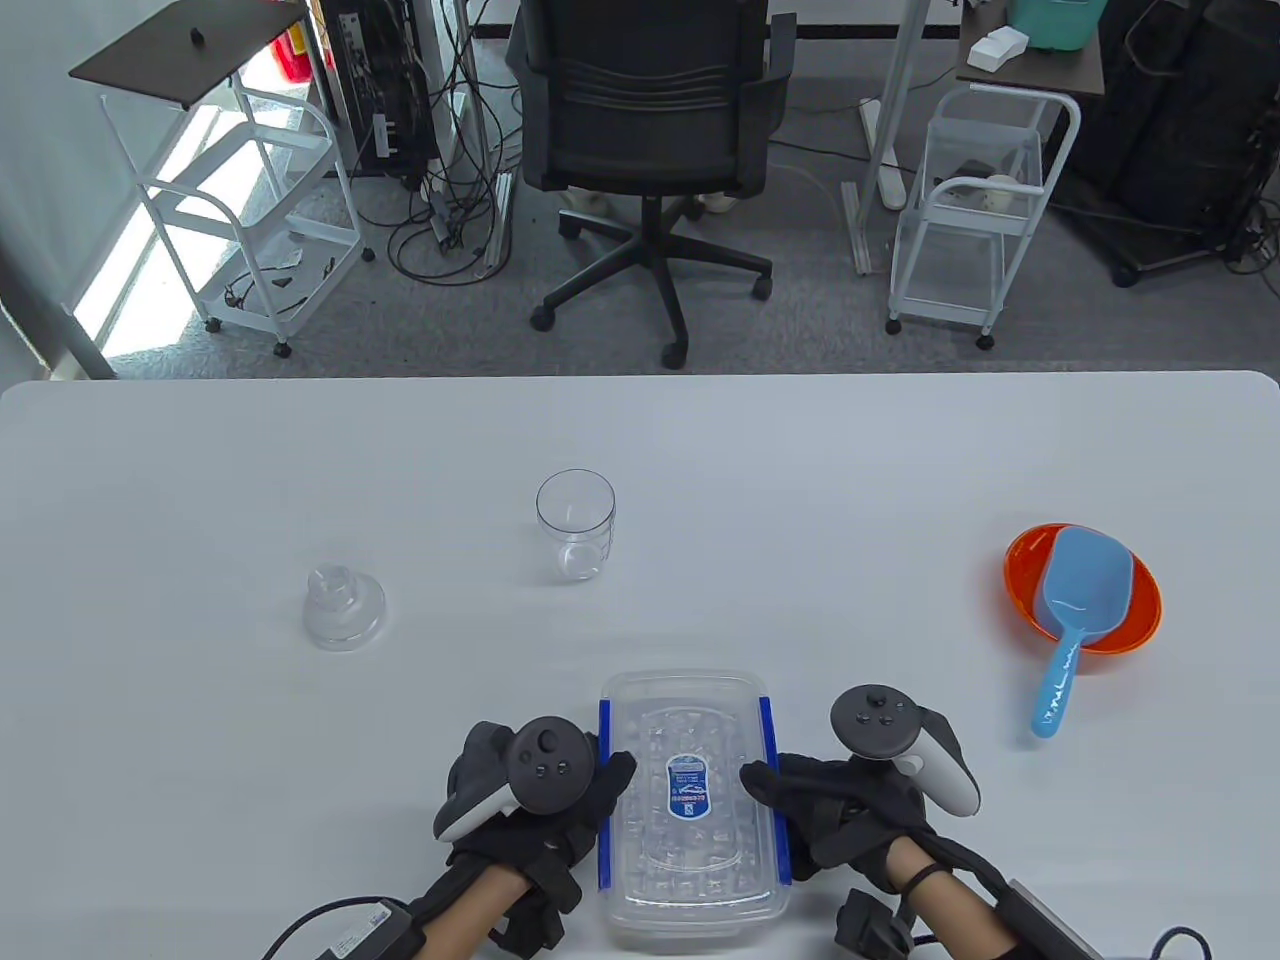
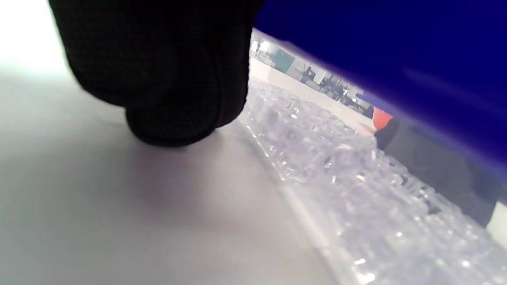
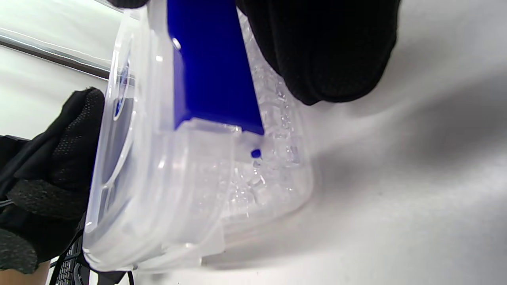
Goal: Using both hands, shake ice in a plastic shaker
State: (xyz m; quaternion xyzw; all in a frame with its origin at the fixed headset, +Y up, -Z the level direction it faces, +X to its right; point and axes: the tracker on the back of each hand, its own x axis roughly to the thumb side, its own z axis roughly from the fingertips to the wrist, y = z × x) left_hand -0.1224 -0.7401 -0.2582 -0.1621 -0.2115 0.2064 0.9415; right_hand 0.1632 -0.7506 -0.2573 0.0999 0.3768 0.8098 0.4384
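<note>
A clear lidded ice box (image 1: 693, 800) with blue side latches sits at the table's near edge, full of ice cubes. My left hand (image 1: 605, 785) holds its left side, thumb on the lid, fingers (image 2: 170, 79) down beside the box under the blue latch (image 2: 396, 59). On the box's right side my right hand (image 1: 775, 795) has its thumb on the lid and its fingers (image 3: 328, 51) at the latch (image 3: 210, 71). The clear shaker cup (image 1: 575, 525) stands upright and empty mid-table. Its clear lid (image 1: 343, 605) lies apart to the left.
An orange bowl (image 1: 1085, 590) with a blue scoop (image 1: 1075, 620) in it sits at the right of the table. Beyond the table's far edge stand an office chair (image 1: 650, 130) and two white carts (image 1: 975, 210).
</note>
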